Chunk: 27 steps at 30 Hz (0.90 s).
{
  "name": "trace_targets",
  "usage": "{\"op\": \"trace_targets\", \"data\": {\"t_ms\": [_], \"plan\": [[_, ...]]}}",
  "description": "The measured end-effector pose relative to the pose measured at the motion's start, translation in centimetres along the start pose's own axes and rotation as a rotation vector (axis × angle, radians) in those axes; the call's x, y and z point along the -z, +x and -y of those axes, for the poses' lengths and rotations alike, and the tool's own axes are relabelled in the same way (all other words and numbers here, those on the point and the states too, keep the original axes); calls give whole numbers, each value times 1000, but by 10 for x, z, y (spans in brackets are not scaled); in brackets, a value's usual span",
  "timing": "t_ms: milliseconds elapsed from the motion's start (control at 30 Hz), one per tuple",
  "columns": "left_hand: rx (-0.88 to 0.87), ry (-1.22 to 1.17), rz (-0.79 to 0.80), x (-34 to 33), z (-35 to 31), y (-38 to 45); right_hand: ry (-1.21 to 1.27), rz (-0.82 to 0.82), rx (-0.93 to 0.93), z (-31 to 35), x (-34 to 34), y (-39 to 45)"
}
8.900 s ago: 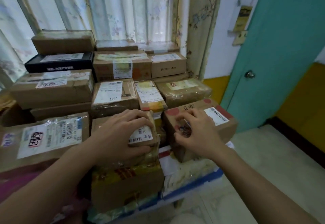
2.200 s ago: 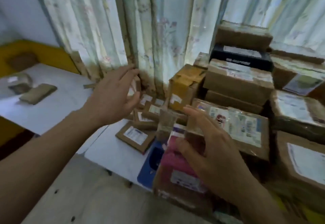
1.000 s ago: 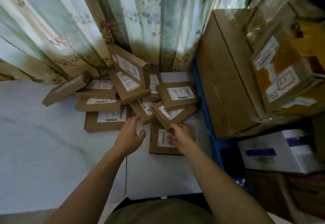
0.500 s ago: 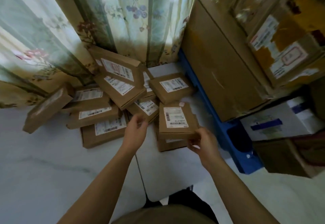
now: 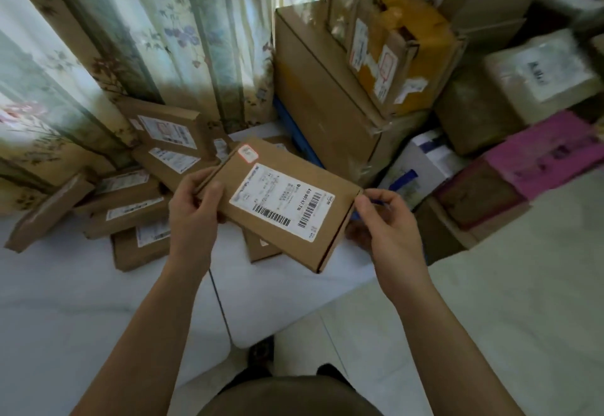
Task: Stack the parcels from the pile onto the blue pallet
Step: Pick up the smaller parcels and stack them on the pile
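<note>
1. Ten o'clock, by the curtain [image 5: 183,40]: the pile [image 5: 130,200] of flat brown parcels lies jumbled on the white floor [image 5: 98,301], several leaning on each other.
2. Your left hand [image 5: 196,213] grips the near-left corner of the lifted parcel [image 5: 284,203], thumb on top beside the label, fingers curled under.
3. Parcel sits dead centre, clear of the pile, label up, tilted. Its long axis runs from ten o'clock down to four o'clock.
4. Your right hand [image 5: 385,219] pinches the right corner of the parcel, thumb and forefinger on the edge, other fingers curled below.
5. One to three o'clock: the stack on the blue pallet [image 5: 294,131], with a big carton [image 5: 323,98] nearest. The pallet lies right of the parcel, so your right hand is the nearer one; I judge the carry swings rightward and up.
</note>
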<state>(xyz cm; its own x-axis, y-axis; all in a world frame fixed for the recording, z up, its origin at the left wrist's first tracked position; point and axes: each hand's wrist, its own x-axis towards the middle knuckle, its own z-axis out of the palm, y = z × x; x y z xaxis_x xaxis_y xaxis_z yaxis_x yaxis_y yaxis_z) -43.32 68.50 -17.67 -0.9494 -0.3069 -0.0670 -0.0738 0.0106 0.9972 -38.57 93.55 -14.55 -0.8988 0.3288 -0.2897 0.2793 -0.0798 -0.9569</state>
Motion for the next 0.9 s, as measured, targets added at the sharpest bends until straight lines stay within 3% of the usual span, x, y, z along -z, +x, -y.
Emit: {"op": "trace_targets", "data": {"t_ms": [233,400,567,733,900], "plan": [[-339,88,113,-53,-60,-113,20,84,289,23,127,-57],[-441,229,409,-125,-79,-176,-42,-104,365,33,222,-79],[-577,401,595,-198,-103,-204,-52,-262,458,58,309,-80],[-659,416,579,-282,-121,-205,-145,-305,555,76,371,-60],[-764,362,498,-371,-137,-191,-350,-171,592,110,424,-6]]}}
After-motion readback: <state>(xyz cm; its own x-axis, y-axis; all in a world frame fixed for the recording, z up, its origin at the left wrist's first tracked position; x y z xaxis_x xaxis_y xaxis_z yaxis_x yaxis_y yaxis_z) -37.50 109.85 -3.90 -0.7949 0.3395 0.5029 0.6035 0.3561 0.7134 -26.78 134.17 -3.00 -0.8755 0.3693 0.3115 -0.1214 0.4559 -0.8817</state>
